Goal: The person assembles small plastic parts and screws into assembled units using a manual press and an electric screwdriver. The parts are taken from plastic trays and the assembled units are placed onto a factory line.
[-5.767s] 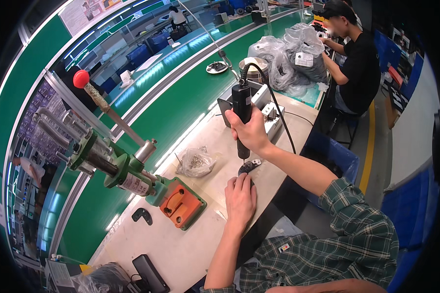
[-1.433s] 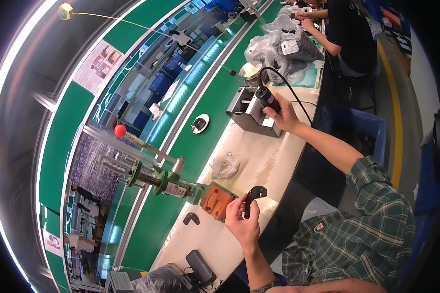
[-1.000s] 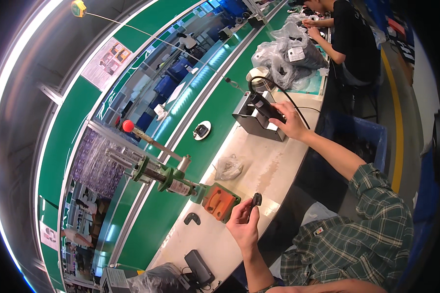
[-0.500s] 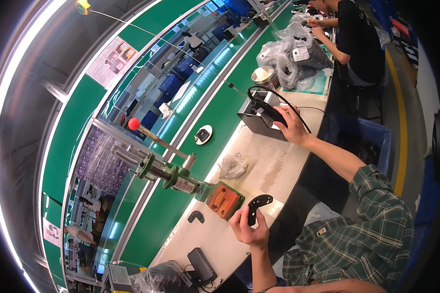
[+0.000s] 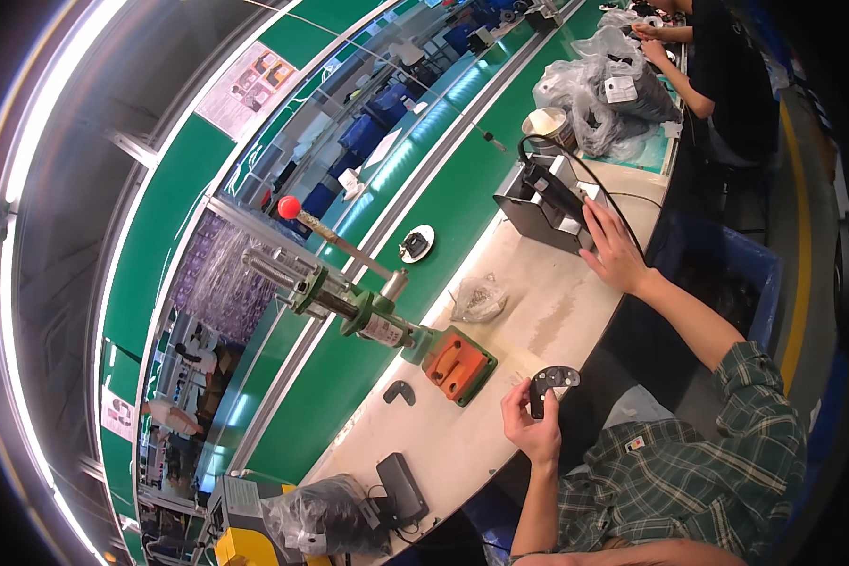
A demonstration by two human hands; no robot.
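Observation:
My left hand [image 5: 535, 429] pinches a curved black plate [image 5: 550, 389] at the bench edge. Light spots and a pale patch show on its face. Over the far part of the bench, my right hand [image 5: 619, 257] has its fingers stretched out and holds nothing. Its fingertips are beside a black corded handheld tool [image 5: 554, 191], which leans in a grey metal box holder [image 5: 542, 224]; whether they touch the holder I cannot tell. Another curved black plate [image 5: 399, 392] lies on the bench beside a green hand press [image 5: 375, 325] with an orange fixture block [image 5: 457, 366].
The press lever [image 5: 340, 243] ends in a red ball. A small clear bag [image 5: 479, 298] lies behind the fixture, and a black adapter [image 5: 402, 486] near a dark plastic bag [image 5: 330, 517]. Beyond the holder are a tub [image 5: 549, 125], large plastic bags [image 5: 606, 90] and a co-worker [image 5: 734, 85].
My right hand has let go of the corded tool, now resting in the holder. My left hand has turned the plate to show its other face. The whole view has shifted.

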